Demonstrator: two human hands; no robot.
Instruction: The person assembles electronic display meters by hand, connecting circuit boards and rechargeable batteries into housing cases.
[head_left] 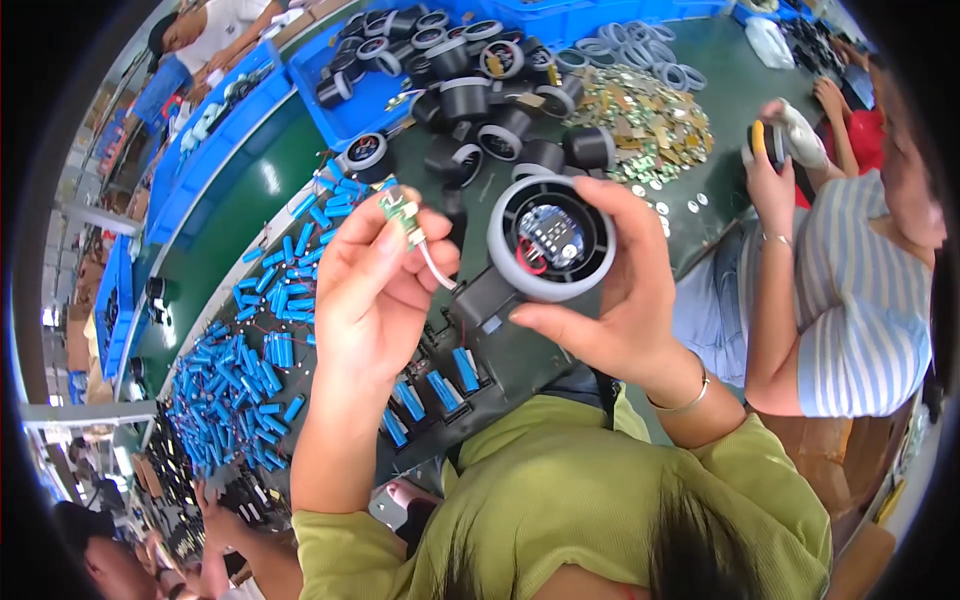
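My left hand point(362, 285) pinches a small green circuit board point(400, 214) between thumb and fingers. From this board a white cable point(436, 268) runs down to a black stub point(482, 300) on the side of a round black housing point(512, 215). The housing has a thick grey rim point(497, 245), and my right hand point(640, 285) grips it from the right, thumb below and fingers behind. Inside the ring sits a blue round circuit board point(552, 236) with red wires next to it. Both hands hold these parts above the green table.
Blue battery cells point(225, 390) lie heaped at left; several more point(440, 390) sit in black parts below my hands. Black housings point(465, 97) pile up ahead, near a blue bin point(320, 110), small boards point(645, 115) and grey rings point(640, 45). A co-worker in stripes point(850, 300) sits right.
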